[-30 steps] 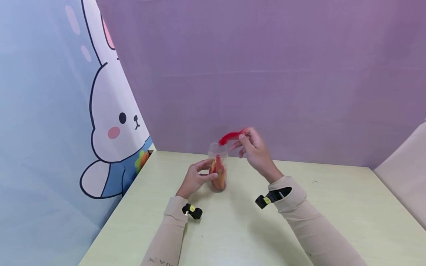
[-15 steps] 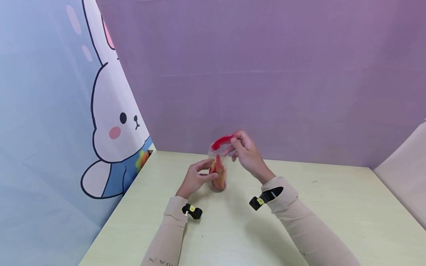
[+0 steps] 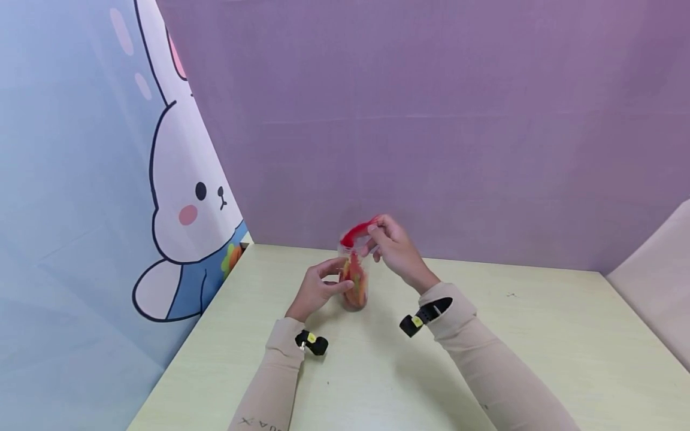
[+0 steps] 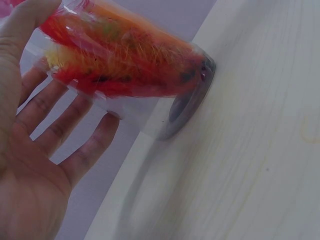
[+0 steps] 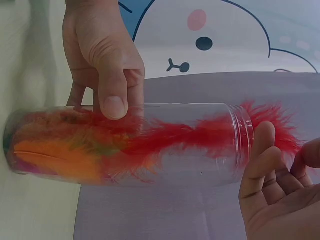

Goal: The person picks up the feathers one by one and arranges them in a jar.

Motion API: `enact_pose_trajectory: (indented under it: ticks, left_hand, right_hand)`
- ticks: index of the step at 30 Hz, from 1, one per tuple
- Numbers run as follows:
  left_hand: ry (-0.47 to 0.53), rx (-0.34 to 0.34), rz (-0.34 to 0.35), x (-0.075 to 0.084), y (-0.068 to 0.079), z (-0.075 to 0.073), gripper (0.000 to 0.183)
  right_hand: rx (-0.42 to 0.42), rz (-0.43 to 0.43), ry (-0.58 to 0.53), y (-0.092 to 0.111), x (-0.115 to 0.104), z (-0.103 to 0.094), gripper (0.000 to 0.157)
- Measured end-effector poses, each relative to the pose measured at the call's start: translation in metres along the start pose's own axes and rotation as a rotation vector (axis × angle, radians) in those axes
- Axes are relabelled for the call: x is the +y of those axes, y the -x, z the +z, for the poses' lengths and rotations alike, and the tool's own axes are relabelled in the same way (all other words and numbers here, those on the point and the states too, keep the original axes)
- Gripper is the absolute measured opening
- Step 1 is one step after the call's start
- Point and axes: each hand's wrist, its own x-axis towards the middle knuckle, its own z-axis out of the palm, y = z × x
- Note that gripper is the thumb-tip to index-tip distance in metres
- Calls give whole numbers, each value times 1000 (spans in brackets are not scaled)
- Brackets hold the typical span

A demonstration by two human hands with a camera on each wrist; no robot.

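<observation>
Upright on the table [image 3: 485, 359], a clear plastic jar [image 5: 200, 172] holds orange, red, yellow and green feathers [image 5: 60, 155] in its lower part. My left hand [image 3: 315, 290] grips the jar's side, thumb on one face and fingers round the other. At the mouth, my right hand [image 3: 396, 248] pinches one end of a fluffy red feather [image 3: 353, 233] between thumb and forefinger. The feather's other end reaches down at the jar's opening. Other fingers of that hand are near the threaded rim [image 5: 242, 132]; whether they touch it I cannot tell.
A purple cloth backdrop [image 3: 431, 120] hangs behind the table. To the left is a blue curtain with a rabbit print [image 3: 188, 179], and a pale panel [image 3: 657, 269] stands at the right edge. Both wrists wear black straps with small cameras.
My right hand has moved left and slightly down, bringing the red feather's loose end from above the jar to its mouth. The left hand and jar have stayed still.
</observation>
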Motion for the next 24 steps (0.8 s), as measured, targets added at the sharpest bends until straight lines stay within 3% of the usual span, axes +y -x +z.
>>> enact_pose_trajectory:
  ticks: [24]
  left_hand:
    - [17,-3,13,6,2,1,58]
  right_hand:
    - [119,-66,171,1,7,-1,23]
